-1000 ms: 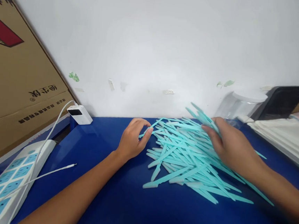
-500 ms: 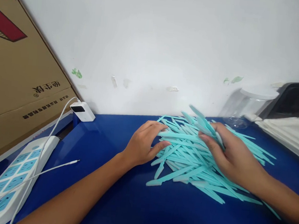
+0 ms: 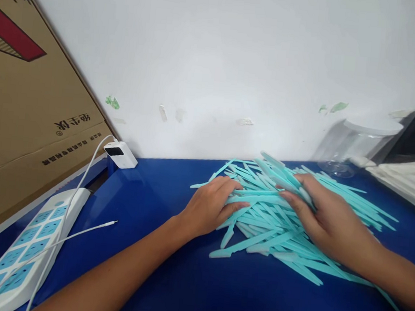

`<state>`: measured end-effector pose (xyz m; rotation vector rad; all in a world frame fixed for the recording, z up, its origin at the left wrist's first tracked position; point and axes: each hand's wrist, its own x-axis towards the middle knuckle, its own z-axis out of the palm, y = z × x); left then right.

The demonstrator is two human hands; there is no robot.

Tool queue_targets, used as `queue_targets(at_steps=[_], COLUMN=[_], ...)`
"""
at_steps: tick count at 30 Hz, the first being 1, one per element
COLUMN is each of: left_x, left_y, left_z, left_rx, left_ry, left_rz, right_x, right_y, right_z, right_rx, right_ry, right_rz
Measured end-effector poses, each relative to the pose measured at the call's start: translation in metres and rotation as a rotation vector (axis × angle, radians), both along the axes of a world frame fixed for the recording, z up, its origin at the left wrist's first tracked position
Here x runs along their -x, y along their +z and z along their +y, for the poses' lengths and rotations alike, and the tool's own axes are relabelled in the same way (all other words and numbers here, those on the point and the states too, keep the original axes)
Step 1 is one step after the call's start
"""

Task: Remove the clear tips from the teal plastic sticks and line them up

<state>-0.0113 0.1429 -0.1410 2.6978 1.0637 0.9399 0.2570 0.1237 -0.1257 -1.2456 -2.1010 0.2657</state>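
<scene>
Many turquoise eyebrow razors [image 3: 267, 221], slim handles with paler capped ends, lie in a loose pile on the blue tabletop. A bunch of eyebrow razors [image 3: 282, 174] fans out to the upper left from my right hand [image 3: 327, 219], whose thumb and fingers are closed round it. My left hand [image 3: 212, 205] is at the pile's left side, its thumb and fingers closing on the left ends of a few razors [image 3: 258, 197]. These run across toward my right thumb. Part of the pile is hidden under my right hand and forearm.
A clear jar with a white lid [image 3: 367, 135] stands behind the pile by the white wall. White stacked material [image 3: 412, 183] lies at the right. At the left are a power strip [image 3: 20, 255], a white cable [image 3: 80, 234], a small white device [image 3: 121, 154] and a cardboard box [image 3: 35, 87].
My left hand has closed on the ends of a few razors. The bunch in my right hand sits slightly lower. The view has shifted a little, moving the scene rightward.
</scene>
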Motion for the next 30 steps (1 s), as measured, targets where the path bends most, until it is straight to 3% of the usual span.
queue_targets(at_steps=[6,15,23,30], left_x=[0.0,0.011,0.012,0.015], left_y=[-0.002,0.001,-0.001,-0.001], left_z=[-0.001,0.006,0.006,0.011], left_rx=[0.032,0.083,0.068,-0.009], left_ry=[0.028,0.073,0.092,0.073], left_rz=[0.073,-0.005,0.037,0.041], right_x=[0.001,-0.007,-0.004,-0.008], right_y=[0.002,0.0,-0.001,-0.002], right_z=[0.003,0.009,0.009,0.014], right_rx=[-0.146,-0.237,-0.211,-0.284], right_ry=[-0.025,-0.129,0.024,0.02], right_rz=[-0.008,0.028,0.012,-0.028])
